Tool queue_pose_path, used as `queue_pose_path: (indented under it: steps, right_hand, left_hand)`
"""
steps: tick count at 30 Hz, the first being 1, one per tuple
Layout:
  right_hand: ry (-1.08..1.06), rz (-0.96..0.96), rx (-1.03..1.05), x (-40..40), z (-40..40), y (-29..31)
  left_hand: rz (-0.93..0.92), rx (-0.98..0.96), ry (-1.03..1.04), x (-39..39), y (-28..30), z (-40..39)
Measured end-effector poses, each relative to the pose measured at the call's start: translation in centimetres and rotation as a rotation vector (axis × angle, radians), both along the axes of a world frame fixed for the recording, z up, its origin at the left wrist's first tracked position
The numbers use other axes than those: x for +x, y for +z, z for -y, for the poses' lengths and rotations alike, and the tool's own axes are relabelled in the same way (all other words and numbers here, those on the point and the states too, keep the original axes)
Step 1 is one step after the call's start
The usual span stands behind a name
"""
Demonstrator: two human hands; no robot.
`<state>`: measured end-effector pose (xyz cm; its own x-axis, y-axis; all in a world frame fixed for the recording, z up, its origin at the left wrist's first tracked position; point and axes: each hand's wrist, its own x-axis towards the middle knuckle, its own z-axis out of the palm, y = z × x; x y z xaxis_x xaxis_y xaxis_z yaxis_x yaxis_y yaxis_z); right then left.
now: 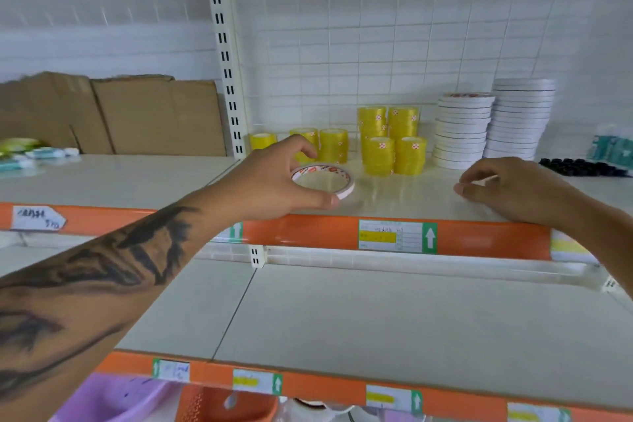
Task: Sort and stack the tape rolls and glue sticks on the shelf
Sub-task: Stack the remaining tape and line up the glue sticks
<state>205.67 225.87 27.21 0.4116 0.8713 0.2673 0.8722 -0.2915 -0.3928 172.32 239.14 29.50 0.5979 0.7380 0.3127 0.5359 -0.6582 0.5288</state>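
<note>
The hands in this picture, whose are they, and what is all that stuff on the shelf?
They belong to a person wearing a camera on the head, so you see what that person sees. The left hand holds a thin white tape roll in its fingers. The right hand pinches something thin and white; it is too hidden to name. On the shelf behind stand yellow tape rolls and two tall stacks of white tape rolls. Cardboard leans further left.

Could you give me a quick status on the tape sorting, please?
Left hand grips white tape roll. Right hand pinches another. White stacks behind; path clear.
</note>
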Motion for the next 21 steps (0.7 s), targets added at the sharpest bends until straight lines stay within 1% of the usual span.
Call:
queue_pose_path:
  steps: [3, 5, 9, 13, 16, 19, 21]
  right_hand:
    - [0.051, -0.028, 0.178, -3.7, 0.8, 0.7]
    - [0.160, -0.013, 0.261, -7.2, 0.5, 1.2]
    - [0.433, -0.102, 0.249, -15.6, -1.0, 2.1]
    - [0.570, -0.209, 0.239, -22.9, -3.1, 3.3]
    - [0.608, -0.218, 0.255, -25.9, -5.1, 3.7]
    - [0.557, -0.258, 0.295, -27.2, -6.6, 3.3]
    - [0.506, -0.249, 0.299, -27.5, -7.2, 2.9]
  left_hand:
    - [0.053, -0.029, -0.042, -3.4, 0.8, 0.5]
    - [0.087, -0.055, -0.076, -5.5, 1.1, 0.5]
    - [0.091, -0.069, -0.159, -8.9, 1.4, -0.3]
    - [0.116, -0.090, -0.243, -12.4, 2.2, -1.7]
    - [0.167, -0.119, -0.329, -14.5, 2.4, -3.2]
    - [0.210, -0.127, -0.393, -15.4, 1.8, -5.2]
    - [0.220, -0.132, -0.429, -15.4, 1.1, -6.7]
